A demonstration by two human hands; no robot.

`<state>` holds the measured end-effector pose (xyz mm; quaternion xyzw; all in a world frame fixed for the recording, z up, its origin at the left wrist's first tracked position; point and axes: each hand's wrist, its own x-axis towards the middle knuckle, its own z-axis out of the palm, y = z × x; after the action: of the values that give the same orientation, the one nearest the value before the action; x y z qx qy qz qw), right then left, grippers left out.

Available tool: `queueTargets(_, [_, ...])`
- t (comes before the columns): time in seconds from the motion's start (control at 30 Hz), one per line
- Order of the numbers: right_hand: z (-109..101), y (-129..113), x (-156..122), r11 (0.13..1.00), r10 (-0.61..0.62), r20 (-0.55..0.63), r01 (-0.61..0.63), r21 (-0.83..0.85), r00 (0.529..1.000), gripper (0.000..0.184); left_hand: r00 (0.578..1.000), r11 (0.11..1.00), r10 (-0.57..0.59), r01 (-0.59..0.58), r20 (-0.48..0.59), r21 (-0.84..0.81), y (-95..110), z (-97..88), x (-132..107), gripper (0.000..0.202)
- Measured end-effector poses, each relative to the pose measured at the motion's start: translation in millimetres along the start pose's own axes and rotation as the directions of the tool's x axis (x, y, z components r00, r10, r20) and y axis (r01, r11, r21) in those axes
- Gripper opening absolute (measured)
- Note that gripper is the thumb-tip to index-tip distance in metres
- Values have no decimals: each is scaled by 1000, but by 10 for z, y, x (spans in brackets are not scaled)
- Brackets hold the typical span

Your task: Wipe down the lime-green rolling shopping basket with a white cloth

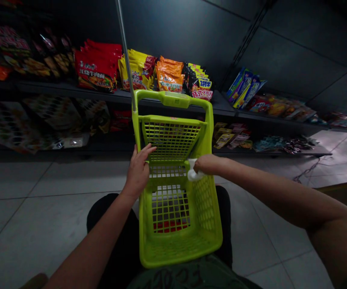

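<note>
Grip: right hand (208, 164) clenched on a white cloth (195, 172), pressing it to the top edge of the basket's right wall. Left hand (137, 170) open, fingers spread, lying against the left side of the mesh, nothing held that I can see.

Basket (173, 251) is lime-green plastic, long, with its near end between my view of the black trousers (107, 212) and its top handle (170, 99) pointing away toward the shelves. Thin metal pole (125, 56) runs down to the handle's left corner. Green shirt (188, 277) sits just behind the basket's near edge.

Floor tiles (47, 228) on both sides. Upper shelf (71, 90) starts past the handle, carrying noodle packs (170, 74) in red, yellow and orange right behind it. Blue boxes (245, 88) farther right on that shelf. Lower shelf (282, 151) holds flat printed packets (224, 140). Loose cable (307, 170) on the floor at far right.
</note>
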<state>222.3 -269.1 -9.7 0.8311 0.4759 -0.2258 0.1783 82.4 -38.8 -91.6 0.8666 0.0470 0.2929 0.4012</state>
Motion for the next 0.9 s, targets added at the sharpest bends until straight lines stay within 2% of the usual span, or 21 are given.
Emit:
queueTargets(0.03, [83, -112, -123, 996, -77, 84, 73, 56, 993, 27, 1000, 1000, -18, 18, 0, -1, 8, -5, -11, 63])
queueTargets(0.07, [186, -248, -249, 979, -185, 187, 165, 121, 965, 31, 999, 999, -34, 34, 1, -1, 13, -9, -21, 64])
queueTargets(0.13, [399, -515, -463, 910, -406, 351, 338, 242, 844, 37, 998, 998, -60, 60, 7, 0, 14, -8, -34, 65])
queueTargets(0.17, [482, -608, -528, 872, -486, 403, 397, 288, 775, 40, 997, 998, -70, 70, 11, 1, 11, -6, -38, 65])
queueTargets(0.2, [533, -655, -555, 848, -529, 432, 428, 314, 730, 42, 997, 997, -81, 81, 15, 2, 5, -2, -40, 66])
queueTargets(0.23, [545, -649, -543, 845, -534, 429, 435, 312, 729, 43, 996, 996, -91, 91, 19, 1, -1, 2, -40, 66])
queueTargets(0.27, [514, -587, -495, 860, -507, 399, 422, 286, 764, 43, 995, 995, -97, 97, 23, -1, -6, 4, -39, 66])
queueTargets(0.33, [331, -317, -328, 923, -380, 267, 346, 167, 886, 37, 994, 995, -103, 103, 28, 2, -10, 5, -36, 67])
queueTargets(0.37, [192, -128, -232, 958, -284, 157, 276, 73, 946, 32, 995, 995, -101, 100, 29, 8, -9, 3, -36, 67])
queueTargets(0.4, [37, 78, -145, 982, -187, 28, 187, -21, 982, 26, 995, 995, -97, 96, 31, 16, -7, -1, -36, 68])
queueTargets(0.43, [-119, 285, -76, 991, -98, -108, 87, -100, 989, 22, 995, 995, -93, 92, 34, 28, -4, -6, -37, 68])
queueTargets(0.47, [-259, 478, -30, 988, -21, -250, -17, -152, 968, 21, 995, 995, -90, 89, 34, 40, -2, -10, -39, 69])
queueTargets(0.53, [-433, 760, -8, 972, 86, -496, -183, -150, 864, 22, 995, 994, -87, 85, 39, 65, -3, -18, -44, 71])
queueTargets(0.57, [-442, 827, -24, 968, 118, -569, -221, -115, 814, 23, 996, 994, -85, 82, 39, 77, -6, -19, -46, 71])
queueTargets(0.6, [-394, 837, -50, 969, 138, -611, -233, -78, 779, 23, 996, 993, -83, 79, 40, 88, -10, -19, -48, 72])
queueTargets(0.63, [-294, 793, -78, 973, 144, -619, -224, -53, 772, 23, 996, 992, -82, 78, 38, 98, -16, -18, -48, 72])
queueTargets(0.67, [-153, 702, -103, 978, 138, -600, -203, -42, 788, 22, 996, 991, -82, 78, 35, 107, -21, -14, -46, 71])
queueTargets(0.73, [170, 436, -127, 990, 90, -487, -131, -51, 869, 18, 997, 990, -75, 70, 33, 123, -30, -4, -39, 69])
queueTargets(0.8, [394, 161, -103, 999, 22, -345, -37, -37, 938, 16, 998, 989, -55, 49, 39, 137, -35, 13, -28, 68])
queueTargets(0.87, [376, -36, -20, 999, -31, -339, 39, 16, 940, 17, 998, 988, -33, 24, 56, 150, -38, 38, -17, 69])
queueTargets(0.9, [264, -99, 46, 997, -41, -416, 64, 42, 909, 18, 997, 986, -28, 16, 71, 166, -40, 53, -13, 71])
